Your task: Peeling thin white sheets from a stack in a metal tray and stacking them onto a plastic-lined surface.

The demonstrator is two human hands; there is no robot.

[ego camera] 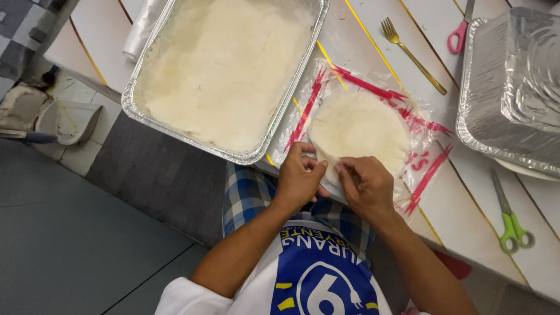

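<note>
Left hand (298, 178): fingers curled together, pinching the near edge of the wrappers (359, 133), thumb toward the other hand.
Right hand (366, 184): fingers bent and closed on the same near edge, just beside the left hand (the two almost touch at the fingertips).
Wrappers: a round, pale, thin stack of dough sheets lying flat on an opened bag (420, 157); only the near rim is lifted by the hands.
Bag: clear plastic with red stripes, spread open on the tabletop (466, 233) under the wrappers, its left edge tucked against the big tray.
Big tray (135, 100): foil, rectangular, to the left of the wrappers, its bottom lined with pale dough sheets; one corner hangs past the tabletop edge.
Second tray (475, 116): foil, at the far right, covered with crumpled foil or film (which one, I cannot tell).
Fork (412, 55): gold, lying beyond the wrappers, tines pointing away from the person.
Pink scissors (458, 36): only a handle and part of a blade show, between the fork and the second tray.
Green scissors (512, 220): on the right, near the tabletop edge, well apart from the hands.
Roll (140, 26): clear plastic film, beyond the left side of the big tray.
Tabletop: white planks with yellow lines.
Floor (70, 245): dark grey, lower left.
</note>
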